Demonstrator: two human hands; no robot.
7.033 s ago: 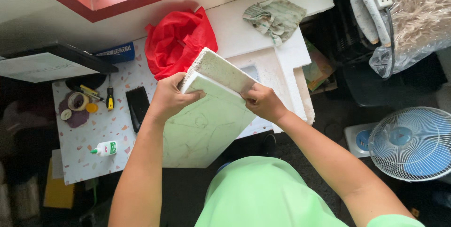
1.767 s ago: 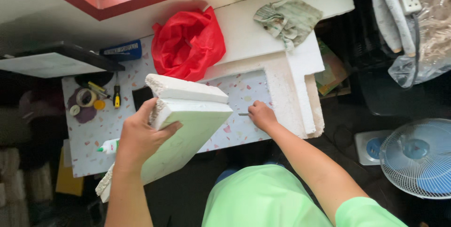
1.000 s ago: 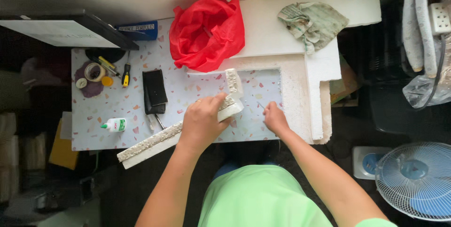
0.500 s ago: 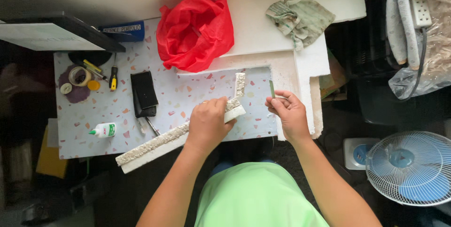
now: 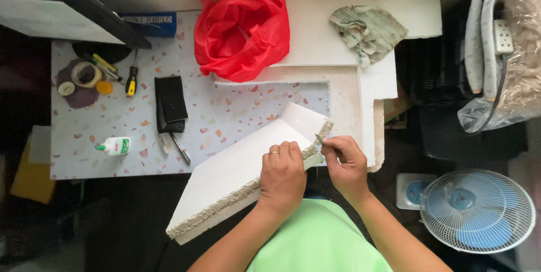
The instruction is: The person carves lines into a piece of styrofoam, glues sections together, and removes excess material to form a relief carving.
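Speckled tabletop (image 5: 225, 120) under us, foam offcuts along the back. We've got the foam slab (image 5: 242, 170) lying flat-ish now, long axis running from lower left up to the right, its top end right at our hands. Left hand (image 5: 282, 176) is clamped over the slab's edge; right hand (image 5: 345, 162) pinches a small blade (image 5: 319, 139) touching that corner, so it's the nearer one. Half a second ago the slab stood on edge.
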